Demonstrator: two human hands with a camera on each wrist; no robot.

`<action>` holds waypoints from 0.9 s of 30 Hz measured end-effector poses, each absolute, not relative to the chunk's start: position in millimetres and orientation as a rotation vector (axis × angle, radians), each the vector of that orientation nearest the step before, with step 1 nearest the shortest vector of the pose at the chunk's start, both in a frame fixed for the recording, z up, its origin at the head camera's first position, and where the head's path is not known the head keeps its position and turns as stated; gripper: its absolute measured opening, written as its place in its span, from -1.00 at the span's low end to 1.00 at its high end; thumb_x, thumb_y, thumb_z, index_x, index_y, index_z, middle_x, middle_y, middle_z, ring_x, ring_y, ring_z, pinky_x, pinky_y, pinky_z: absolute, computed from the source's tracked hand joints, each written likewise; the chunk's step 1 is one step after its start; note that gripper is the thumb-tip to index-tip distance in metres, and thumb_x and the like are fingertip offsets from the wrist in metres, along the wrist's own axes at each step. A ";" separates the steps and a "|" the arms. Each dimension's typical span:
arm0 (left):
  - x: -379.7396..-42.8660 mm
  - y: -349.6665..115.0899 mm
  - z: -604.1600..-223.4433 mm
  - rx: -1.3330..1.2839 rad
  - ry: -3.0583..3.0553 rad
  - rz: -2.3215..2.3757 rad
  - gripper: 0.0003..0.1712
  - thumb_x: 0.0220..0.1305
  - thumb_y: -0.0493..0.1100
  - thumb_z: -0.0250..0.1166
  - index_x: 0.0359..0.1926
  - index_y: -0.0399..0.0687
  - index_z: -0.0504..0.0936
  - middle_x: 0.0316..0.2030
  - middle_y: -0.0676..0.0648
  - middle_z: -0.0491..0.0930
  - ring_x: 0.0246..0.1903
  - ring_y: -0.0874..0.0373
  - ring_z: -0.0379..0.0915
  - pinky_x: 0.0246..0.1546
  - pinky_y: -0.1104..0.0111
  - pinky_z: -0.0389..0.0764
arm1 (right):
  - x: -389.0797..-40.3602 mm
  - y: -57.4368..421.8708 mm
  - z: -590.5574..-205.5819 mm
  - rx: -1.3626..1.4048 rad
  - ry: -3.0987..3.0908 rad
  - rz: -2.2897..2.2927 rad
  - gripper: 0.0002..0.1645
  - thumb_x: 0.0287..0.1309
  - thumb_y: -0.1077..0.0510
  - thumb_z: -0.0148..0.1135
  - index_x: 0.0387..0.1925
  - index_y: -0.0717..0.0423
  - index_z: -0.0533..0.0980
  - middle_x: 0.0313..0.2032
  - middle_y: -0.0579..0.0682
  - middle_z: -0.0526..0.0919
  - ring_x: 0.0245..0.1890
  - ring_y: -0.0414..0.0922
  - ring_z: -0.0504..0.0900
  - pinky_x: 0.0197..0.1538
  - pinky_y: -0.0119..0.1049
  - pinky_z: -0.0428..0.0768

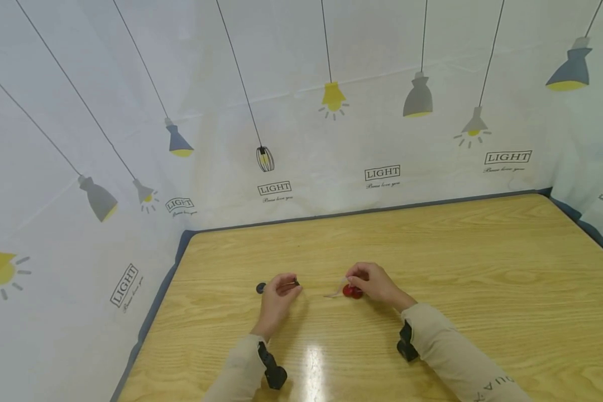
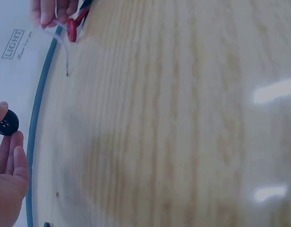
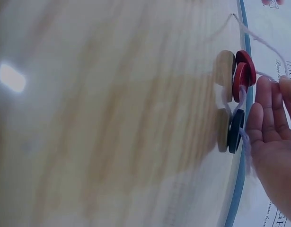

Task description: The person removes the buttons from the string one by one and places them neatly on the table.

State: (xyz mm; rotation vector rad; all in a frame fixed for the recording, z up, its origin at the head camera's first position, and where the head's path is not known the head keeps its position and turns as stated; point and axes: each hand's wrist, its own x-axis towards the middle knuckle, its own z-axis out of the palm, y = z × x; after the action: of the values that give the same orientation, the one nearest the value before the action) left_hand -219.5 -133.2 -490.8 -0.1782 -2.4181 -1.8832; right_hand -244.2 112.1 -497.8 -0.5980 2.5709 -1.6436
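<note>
My left hand (image 1: pixel 277 301) pinches a shiny black button (image 2: pixel 8 124) between thumb and fingertips. Opposite it, my right hand (image 1: pixel 374 283) holds a thin white string (image 3: pixel 261 40) between thumb and fingers. Two red buttons (image 3: pixel 241 75) hang on that string beside the fingers, low over the tabletop, and a black button (image 3: pixel 236 131) is on it too. The string's loose end, with a dark tip, droops toward the left hand in the left wrist view. Tan round shapes beside the strung buttons may be reflections; I cannot tell.
Another black button (image 1: pixel 261 287) lies on the wooden table (image 1: pixel 462 257), just left of the left hand. White curtain-like sheets (image 1: pixel 311 139) printed with lamps stand behind and at the sides, with a blue strip along the table's edge.
</note>
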 end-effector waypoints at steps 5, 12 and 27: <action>-226.3 -142.1 -493.1 -0.151 -2.412 -1.828 -0.62 0.07 -0.28 0.27 -0.08 -0.39 0.47 -0.17 -0.24 0.51 -0.17 -0.06 0.46 -0.16 0.27 0.48 | -244.2 111.8 -497.9 -0.569 2.572 -1.651 -0.91 0.13 0.29 0.10 -0.36 0.26 0.51 -0.42 0.00 0.56 -0.38 -0.15 0.52 -0.32 -0.36 0.50; -228.4 -150.4 -483.0 -0.122 -2.408 -1.733 -0.66 0.06 -0.28 0.27 -0.12 -0.37 0.52 -0.22 -0.24 0.52 -0.24 -0.05 0.45 -0.23 0.31 0.49 | -244.8 111.5 -497.7 -0.569 2.573 -1.641 -0.91 0.13 0.30 0.09 -0.36 0.27 0.50 -0.40 0.01 0.56 -0.36 -0.13 0.53 -0.29 -0.33 0.50; -243.2 -168.0 -499.3 0.067 -2.544 -1.441 -0.69 -0.02 -0.37 0.29 -0.17 -0.35 0.55 -0.26 -0.24 0.43 -0.31 -0.02 0.40 -0.31 0.29 0.44 | -245.0 108.3 -496.0 -0.558 2.576 -1.637 -0.93 0.11 0.33 0.09 -0.39 0.24 0.51 -0.41 0.00 0.56 -0.37 -0.16 0.50 -0.30 -0.33 0.49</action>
State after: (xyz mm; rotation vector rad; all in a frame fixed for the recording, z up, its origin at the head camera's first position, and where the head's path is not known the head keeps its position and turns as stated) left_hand -243.2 -168.0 -499.3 0.0669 -2.5436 -1.4411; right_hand -245.0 108.3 -496.0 -0.5578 2.5761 -1.6365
